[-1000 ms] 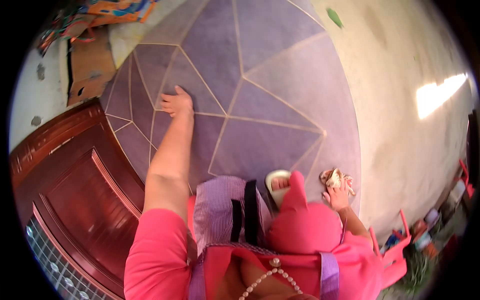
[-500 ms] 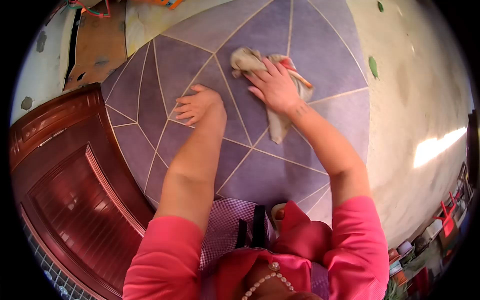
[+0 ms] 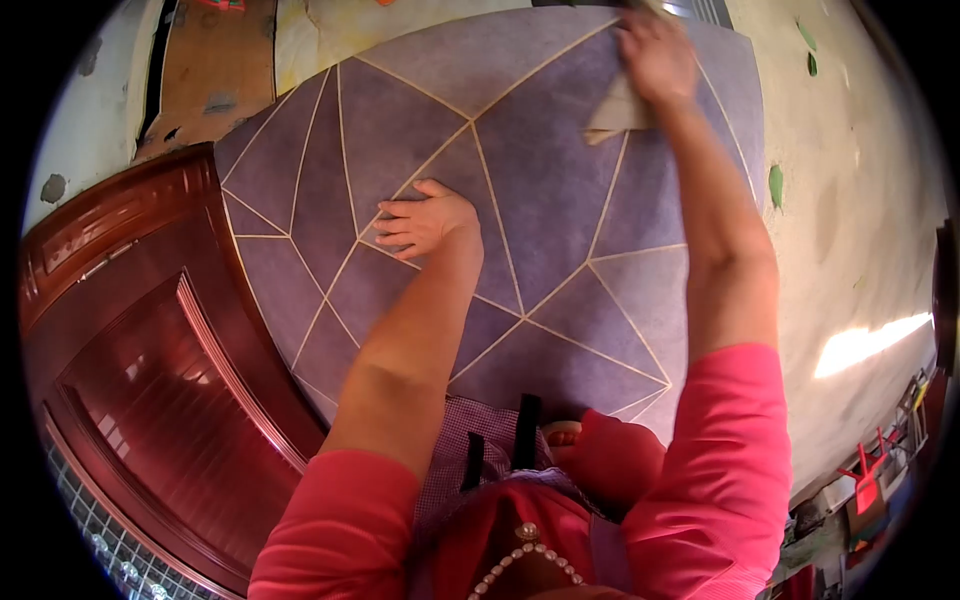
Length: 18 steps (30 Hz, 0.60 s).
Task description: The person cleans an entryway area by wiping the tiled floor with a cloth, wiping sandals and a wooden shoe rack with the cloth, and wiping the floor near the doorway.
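Note:
A purple tabletop (image 3: 545, 190) patterned with pale gold lines spreads out before me. My left hand (image 3: 425, 220) rests flat on it, left of the middle, with its fingers spread and nothing held. Over at the far right edge, my right hand (image 3: 660, 62) presses on a beige cloth (image 3: 620, 108). The hand is slightly blurred and covers much of the cloth; one corner hangs out below the palm onto the tabletop.
A dark red panelled wooden door (image 3: 170, 390) stands along the left. Brown board (image 3: 222, 75) lies at the far left. To the right is a concrete floor (image 3: 850, 220) with green leaves and a sunlit patch. A red dustpan (image 3: 865, 485) is at lower right.
My right hand has moved away from me and to the right with the cloth, up to the tabletop's far edge. My left hand stays flat on nearly the same spot; the view has shifted slightly.

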Motion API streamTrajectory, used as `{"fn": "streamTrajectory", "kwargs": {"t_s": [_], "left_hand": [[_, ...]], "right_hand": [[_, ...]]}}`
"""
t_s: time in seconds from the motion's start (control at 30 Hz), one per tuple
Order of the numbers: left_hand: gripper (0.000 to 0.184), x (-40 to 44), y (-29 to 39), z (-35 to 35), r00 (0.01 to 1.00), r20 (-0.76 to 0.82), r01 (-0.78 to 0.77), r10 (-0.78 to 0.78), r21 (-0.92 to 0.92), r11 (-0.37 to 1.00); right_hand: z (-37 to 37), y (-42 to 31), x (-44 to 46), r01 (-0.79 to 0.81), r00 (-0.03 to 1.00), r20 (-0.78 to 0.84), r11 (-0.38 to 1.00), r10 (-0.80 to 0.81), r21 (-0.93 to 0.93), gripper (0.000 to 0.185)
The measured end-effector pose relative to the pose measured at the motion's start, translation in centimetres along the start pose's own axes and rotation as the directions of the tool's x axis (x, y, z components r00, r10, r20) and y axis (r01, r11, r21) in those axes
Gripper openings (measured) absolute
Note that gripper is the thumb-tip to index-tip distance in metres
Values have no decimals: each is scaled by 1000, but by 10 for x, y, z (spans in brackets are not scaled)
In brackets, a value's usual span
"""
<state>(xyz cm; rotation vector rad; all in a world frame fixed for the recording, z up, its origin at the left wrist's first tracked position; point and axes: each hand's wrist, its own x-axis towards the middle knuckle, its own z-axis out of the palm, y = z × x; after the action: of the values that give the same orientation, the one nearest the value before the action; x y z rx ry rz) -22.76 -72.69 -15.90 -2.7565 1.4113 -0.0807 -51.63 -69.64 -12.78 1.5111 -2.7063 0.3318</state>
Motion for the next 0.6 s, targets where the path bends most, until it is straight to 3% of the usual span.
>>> {"fn": "streamTrajectory", "kwargs": {"t_s": [0.07, 0.17, 0.23, 0.3, 0.33, 0.4, 0.6], "left_hand": [[70, 0, 0, 1, 1000, 21, 11, -11, -12, 1000], [70, 1, -5, 10, 999, -35, -23, 24, 4, 1000], [70, 1, -2, 0, 1000, -19, -26, 25, -32, 999], [71, -5, -3, -3, 999, -11, -34, 33, -54, 998], [71, -4, -1, 0, 999, -24, -30, 29, -62, 998], [71, 0, -1, 2, 999, -38, -13, 10, -77, 997], [72, 1, 2, 2, 999, -51, 11, -16, -101, 995]], "right_hand": [[30, 77, -20, -218, 956, -226, 967, 185, -133, 49], [20, 61, -58, -282, 945, -242, 921, 218, -270, 50], [16, 36, -104, -182, 973, -187, 944, 133, -275, 48], [-14, 11, -167, -55, 997, 47, 980, 65, -194, 49], [-27, 2, -206, -11, 997, 75, 991, 21, -135, 50], [-36, -4, -288, -15, 986, 166, 999, 20, -34, 48], [-59, -16, -484, 29, 927, 373, 1000, -30, 10, 46]]}}
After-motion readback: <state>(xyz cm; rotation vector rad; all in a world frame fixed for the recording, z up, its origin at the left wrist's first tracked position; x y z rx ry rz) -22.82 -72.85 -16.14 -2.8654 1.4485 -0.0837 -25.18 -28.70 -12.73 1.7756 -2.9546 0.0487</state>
